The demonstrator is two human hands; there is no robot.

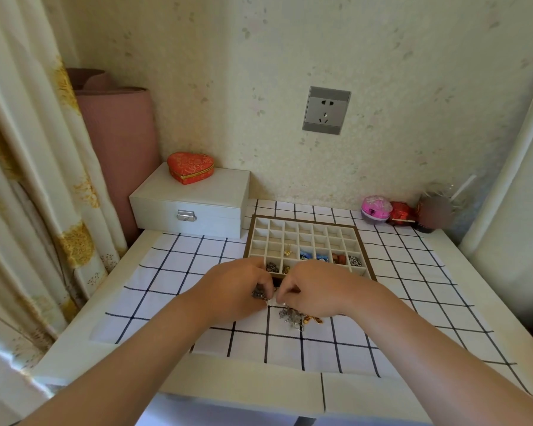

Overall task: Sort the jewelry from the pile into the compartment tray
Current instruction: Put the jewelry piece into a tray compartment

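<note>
A white compartment tray with a brown rim (367, 245) lies on the checked cloth; several of its front cells hold jewelry: gold, blue, red and silver pieces. The jewelry pile (296, 317), silver chains and a gold piece, lies on the cloth just in front of the tray. My left hand (234, 287) and my right hand (313, 287) meet above the pile's far-left edge. The left fingers pinch a dark silver piece (260, 294). The right fingertips pinch something small and pale next to it; what it is stays hidden.
A white jewelry box (194, 207) with a red heart-shaped box (190, 166) on top stands at the back left. Pink and red trinket boxes (385, 210) sit at the back right by the wall. Curtain hangs at left, a pink roll behind the box.
</note>
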